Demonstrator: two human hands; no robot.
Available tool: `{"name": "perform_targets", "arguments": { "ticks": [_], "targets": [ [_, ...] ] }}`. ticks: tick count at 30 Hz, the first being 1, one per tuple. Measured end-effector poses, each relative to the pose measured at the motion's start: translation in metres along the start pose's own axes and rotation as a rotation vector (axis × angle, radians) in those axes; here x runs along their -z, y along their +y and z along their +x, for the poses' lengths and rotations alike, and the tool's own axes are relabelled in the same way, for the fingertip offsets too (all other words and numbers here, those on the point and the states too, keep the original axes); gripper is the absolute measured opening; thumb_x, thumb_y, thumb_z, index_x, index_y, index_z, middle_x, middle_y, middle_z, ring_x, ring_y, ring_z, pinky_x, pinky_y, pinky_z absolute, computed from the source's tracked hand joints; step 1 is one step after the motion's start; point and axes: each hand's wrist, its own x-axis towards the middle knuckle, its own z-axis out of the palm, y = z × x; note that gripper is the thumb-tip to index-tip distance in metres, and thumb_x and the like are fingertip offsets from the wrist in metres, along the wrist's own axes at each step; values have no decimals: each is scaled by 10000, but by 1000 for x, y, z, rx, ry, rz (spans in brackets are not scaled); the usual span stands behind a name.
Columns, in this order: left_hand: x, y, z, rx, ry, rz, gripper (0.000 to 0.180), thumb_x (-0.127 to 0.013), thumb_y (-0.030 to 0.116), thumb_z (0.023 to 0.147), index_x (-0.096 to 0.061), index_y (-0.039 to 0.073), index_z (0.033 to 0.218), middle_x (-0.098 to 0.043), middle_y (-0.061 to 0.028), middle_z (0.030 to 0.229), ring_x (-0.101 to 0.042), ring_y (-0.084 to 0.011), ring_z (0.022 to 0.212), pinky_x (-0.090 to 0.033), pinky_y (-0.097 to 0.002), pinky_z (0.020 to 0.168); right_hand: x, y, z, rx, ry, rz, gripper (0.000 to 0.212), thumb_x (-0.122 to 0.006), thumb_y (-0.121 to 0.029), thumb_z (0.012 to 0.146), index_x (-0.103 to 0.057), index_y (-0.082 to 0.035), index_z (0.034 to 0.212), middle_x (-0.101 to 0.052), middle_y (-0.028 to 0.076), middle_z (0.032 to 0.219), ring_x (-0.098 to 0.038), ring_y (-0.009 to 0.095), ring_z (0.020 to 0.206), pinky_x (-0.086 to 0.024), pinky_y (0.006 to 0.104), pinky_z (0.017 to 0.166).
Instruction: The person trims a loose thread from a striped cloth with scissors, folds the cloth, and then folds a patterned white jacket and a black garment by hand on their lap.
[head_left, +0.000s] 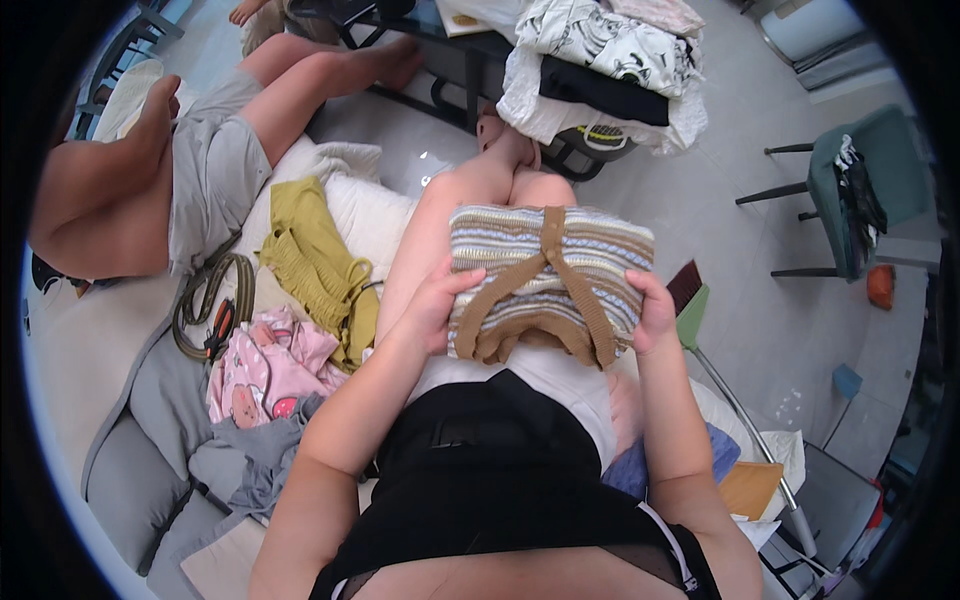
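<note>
A folded striped knit cardigan [560,245] in brown, white and pale blue rests over my thighs, its brown ribbed button band and neckline facing up. At its left side my left hand [440,303] is closed on the edge, thumb on top. My right hand [650,312] grips the opposite edge the same way, with its other fingers mostly hidden beneath the knit. The bundle lies roughly level between both hands.
Left of me on the sofa lie mustard shorts [315,260], a pink printed garment [265,365], a grey garment [265,450] and a coiled belt [240,290]. Another person sits beyond them. Folded clothes [610,50] are stacked ahead; a green broom [692,318] leans at right, near a chair [860,200].
</note>
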Motion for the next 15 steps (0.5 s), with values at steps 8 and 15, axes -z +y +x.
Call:
{"name": "perform_targets", "arguments": {
  "ticks": [8, 15],
  "targets": [
    [-9, -21, 30, 118, 162, 327, 513, -578, 45, 895, -373, 70, 1364, -553, -114, 1272, -585, -255, 1124, -533, -407, 915, 28, 11, 16, -41, 249, -40, 367, -569, -41, 873, -511, 21, 1230, -633, 156, 1147, -647, 271, 1012, -538, 385, 886],
    [-120, 78, 101, -264, 21, 563, 414, -597, 42, 873, -450, 50, 1260, -594, -110, 1174, -620, -235, 1017, -541, -380, 838, -23, -100, 61, 238, 238, -325, 390, -535, -165, 895, -542, 55, 1217, -623, 172, 1189, -639, 272, 1049, -515, 386, 933]
  ]
}}
